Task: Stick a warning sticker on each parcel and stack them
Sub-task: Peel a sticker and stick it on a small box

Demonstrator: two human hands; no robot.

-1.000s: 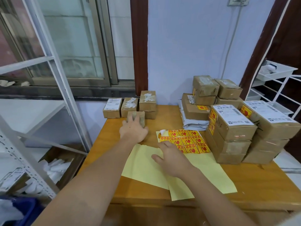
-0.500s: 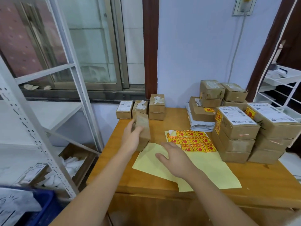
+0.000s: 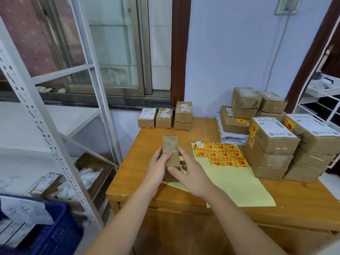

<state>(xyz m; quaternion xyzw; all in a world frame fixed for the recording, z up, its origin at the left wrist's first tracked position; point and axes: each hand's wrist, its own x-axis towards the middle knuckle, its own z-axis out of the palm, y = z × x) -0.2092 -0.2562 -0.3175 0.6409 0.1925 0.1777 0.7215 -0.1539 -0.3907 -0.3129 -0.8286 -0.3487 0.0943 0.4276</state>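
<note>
A small brown cardboard parcel [image 3: 171,150] is held upright above the near left part of the wooden table [image 3: 239,208]. My left hand [image 3: 158,169] grips its left side, thumb across the front. My right hand [image 3: 191,173] touches its right side with fingers nearly straight. To the right lies a sheet of red and yellow warning stickers [image 3: 221,153] on yellow backing paper [image 3: 239,183]. Stacked parcels carrying stickers [image 3: 272,142] fill the right side of the table.
Three small parcels [image 3: 165,117] line the table's far left edge by the wall. A grey mailer bag [image 3: 232,138] lies under boxes at the back. A white metal rack [image 3: 49,129] stands left, with a blue crate [image 3: 49,227] below and a white rack [image 3: 323,100] at far right.
My left hand lifted the small parcel from the far left of the table and brought it closer and upright. My right hand left the yellow paper and came to the parcel's right side.
</note>
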